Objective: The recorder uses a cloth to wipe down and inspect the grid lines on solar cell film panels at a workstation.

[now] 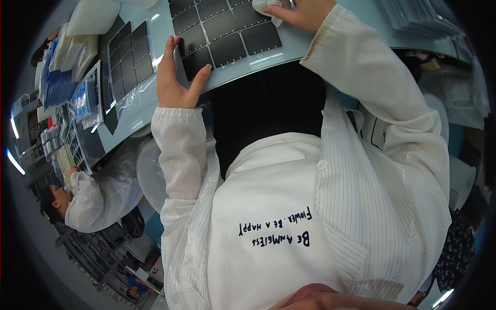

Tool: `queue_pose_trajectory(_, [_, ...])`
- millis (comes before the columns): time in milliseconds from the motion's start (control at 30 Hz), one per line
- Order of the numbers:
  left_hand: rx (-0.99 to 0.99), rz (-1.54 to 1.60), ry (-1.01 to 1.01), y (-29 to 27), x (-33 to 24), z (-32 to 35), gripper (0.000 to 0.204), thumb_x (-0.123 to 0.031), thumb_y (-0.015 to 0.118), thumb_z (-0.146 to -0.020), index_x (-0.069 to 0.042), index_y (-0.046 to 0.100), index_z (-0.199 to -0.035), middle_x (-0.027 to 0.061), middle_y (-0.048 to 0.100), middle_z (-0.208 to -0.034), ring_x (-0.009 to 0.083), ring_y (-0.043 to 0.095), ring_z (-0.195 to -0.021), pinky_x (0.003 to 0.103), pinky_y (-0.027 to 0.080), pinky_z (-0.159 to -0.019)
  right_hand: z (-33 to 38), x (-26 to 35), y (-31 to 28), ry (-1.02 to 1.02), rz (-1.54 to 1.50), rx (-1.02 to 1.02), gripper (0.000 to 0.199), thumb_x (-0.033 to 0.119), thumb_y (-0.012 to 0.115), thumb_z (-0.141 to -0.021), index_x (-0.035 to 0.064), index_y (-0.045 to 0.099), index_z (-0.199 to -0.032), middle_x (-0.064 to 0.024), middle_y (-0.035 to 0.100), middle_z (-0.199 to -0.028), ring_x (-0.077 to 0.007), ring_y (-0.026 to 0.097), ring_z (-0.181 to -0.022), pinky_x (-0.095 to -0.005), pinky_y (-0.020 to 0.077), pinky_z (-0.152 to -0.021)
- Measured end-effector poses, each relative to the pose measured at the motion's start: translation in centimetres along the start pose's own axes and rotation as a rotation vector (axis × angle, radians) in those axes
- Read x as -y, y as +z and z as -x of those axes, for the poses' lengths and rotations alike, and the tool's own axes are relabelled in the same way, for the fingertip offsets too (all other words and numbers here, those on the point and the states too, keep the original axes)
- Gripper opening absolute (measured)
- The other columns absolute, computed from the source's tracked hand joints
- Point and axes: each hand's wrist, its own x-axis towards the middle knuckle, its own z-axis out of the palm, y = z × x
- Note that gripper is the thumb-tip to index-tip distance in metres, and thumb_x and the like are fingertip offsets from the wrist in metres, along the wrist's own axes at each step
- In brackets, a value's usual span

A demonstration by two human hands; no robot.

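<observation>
Along the bench's left side, a second sheet of dark squares (130,59) lies in a clear bag beside stacked packets (59,77), where a co-worker (85,199) bends over. Nearer, the left hand (175,77) rests with fingers spread flat on the sheet of dark square panels (222,31). Partly cut off at the top edge, the right hand (302,13) presses a white wipe (268,8), fingers curled on it.

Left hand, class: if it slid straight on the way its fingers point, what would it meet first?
The left hand already has fingertips on the grid sheet of dark square panels; going on, it would probably cross more of those panels.
</observation>
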Motion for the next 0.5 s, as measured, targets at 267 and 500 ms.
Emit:
queue_pose_trajectory(267, [0.019, 0.033, -0.058, -0.1, 0.3, 0.0, 0.088, -0.035, 0.076, -0.073, -0.009, 0.032, -0.145, 0.0146, 0.051, -0.134, 0.0325, 0.048, -0.125, 0.042, 0.035, -0.106, 0.0, -0.2, 1.0, -0.162, 0.214, -0.100, 0.022, 0.024, 0.067, -0.076, 0.0073, 0.065, -0.090, -0.0116, 0.057, -0.086, -0.0329, 0.062, -0.071, -0.0405, 0.0517, -0.065])
queue_pose_trajectory(500, [0.021, 0.072, -0.029, 0.0, 0.8, 0.1, 0.089, -0.037, 0.076, -0.073, -0.007, 0.032, -0.144, 0.0160, 0.051, -0.134, 0.0329, 0.047, -0.125, 0.041, 0.034, -0.107, 1.1, 0.9, 2.1, -0.395, 0.339, -0.149, 0.022, 0.024, 0.064, -0.077, 0.0070, 0.066, -0.090, -0.0129, 0.057, -0.084, -0.0330, 0.061, -0.072, -0.0410, 0.0509, -0.065])
